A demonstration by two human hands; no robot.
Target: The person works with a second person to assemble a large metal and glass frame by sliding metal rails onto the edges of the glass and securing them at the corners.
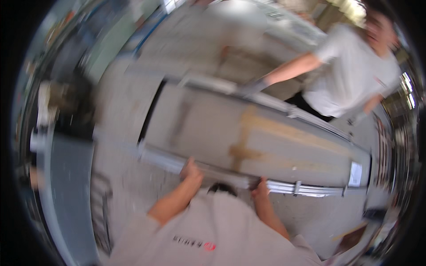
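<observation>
Item: large grey panel point(248, 133), long and flat, framed by metal rails, held level above a concrete floor point(120, 115). A brown stain is seen across its middle; a white label point(355, 174) is fixed near its right end.

Left hand point(191, 170): clenched over the near rail point(213, 170), fingers wrapped on its edge.

Right hand point(262, 187): set on the same rail, just right of the left hand. Whether it is closed around the rail cannot be told; the picture is blurred.

Co-worker: a gloved hand point(252, 87) is placed on the far rail point(266, 99), opposite the person's own hands.

Risks, as judged:
- The panel is gripped only near its middle on the near side, so its long right end may be tipped downward and the load twisted out of the hands.
- Fingers may be pinched under the rail if the panel is dropped or set down unevenly.
- The bare hands may be cut by the metal edge if the rail slips through them.
- Uneven pull between the two carriers may cause the panel to be swung against a grey bench point(71, 186) at the left.
</observation>
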